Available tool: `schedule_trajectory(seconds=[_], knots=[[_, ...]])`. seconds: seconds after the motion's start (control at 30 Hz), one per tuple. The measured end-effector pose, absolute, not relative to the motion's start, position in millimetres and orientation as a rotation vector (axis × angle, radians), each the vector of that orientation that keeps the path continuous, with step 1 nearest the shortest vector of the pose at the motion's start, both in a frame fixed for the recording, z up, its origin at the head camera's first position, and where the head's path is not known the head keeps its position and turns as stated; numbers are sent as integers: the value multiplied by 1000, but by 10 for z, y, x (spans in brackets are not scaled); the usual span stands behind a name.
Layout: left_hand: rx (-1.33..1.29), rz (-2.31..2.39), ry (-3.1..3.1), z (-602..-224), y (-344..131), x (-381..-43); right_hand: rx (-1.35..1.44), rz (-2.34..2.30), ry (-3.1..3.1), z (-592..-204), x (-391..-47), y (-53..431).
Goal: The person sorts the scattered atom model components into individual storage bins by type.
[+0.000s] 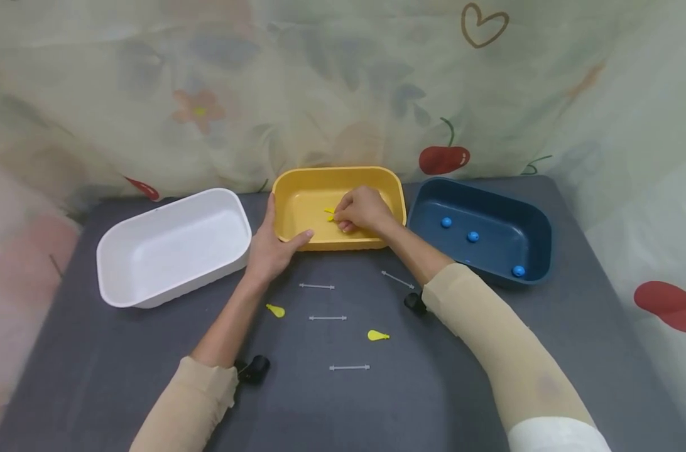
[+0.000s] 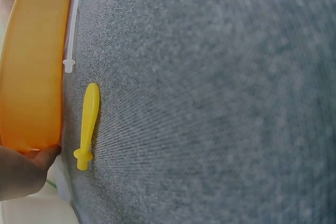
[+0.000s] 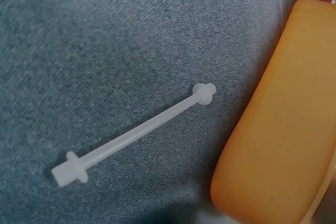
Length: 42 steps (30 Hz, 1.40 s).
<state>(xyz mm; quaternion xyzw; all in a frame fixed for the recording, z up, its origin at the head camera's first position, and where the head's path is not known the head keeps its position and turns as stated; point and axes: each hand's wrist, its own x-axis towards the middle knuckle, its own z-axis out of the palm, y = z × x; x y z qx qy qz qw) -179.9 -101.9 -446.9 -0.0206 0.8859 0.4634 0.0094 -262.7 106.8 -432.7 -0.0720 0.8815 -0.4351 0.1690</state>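
My left hand (image 1: 272, 248) holds the left front corner of the yellow bin (image 1: 371, 240), fingers along its left side and thumb over the front rim. Inside that bin is my right hand (image 1: 364, 210), its fingertips low over the floor, pinching a small yellow paddle-shaped plastic piece (image 1: 330, 218). A second bit of yellow shows right beside the fingertips. Two more paddle-shaped pieces lie on the table: one (image 1: 276, 310) near the left forearm, also large in the left wrist view (image 2: 90, 114), and one (image 1: 378, 335) further right.
Several thin white rods with flanged ends lie in front of the bin, one (image 3: 142, 132) close to it. A white bin (image 1: 173, 251) stands left. On the right, a dark blue bin (image 1: 490, 207) contains three blue balls (image 1: 473, 236). A patterned curtain (image 1: 332, 81) hangs behind.
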Motion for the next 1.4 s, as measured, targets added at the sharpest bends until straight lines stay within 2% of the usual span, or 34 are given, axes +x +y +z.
schedule_trajectory(seconds=[0.9, 1.4], knots=[[-83, 1455, 2746, -4480, -1034, -1823, -103, -1353, 2449, -4242, -2607, 1088], [-108, 1415, 2748, -4434, -1031, -1803, -221, -1529, 2396, -3954, -2336, 1272]])
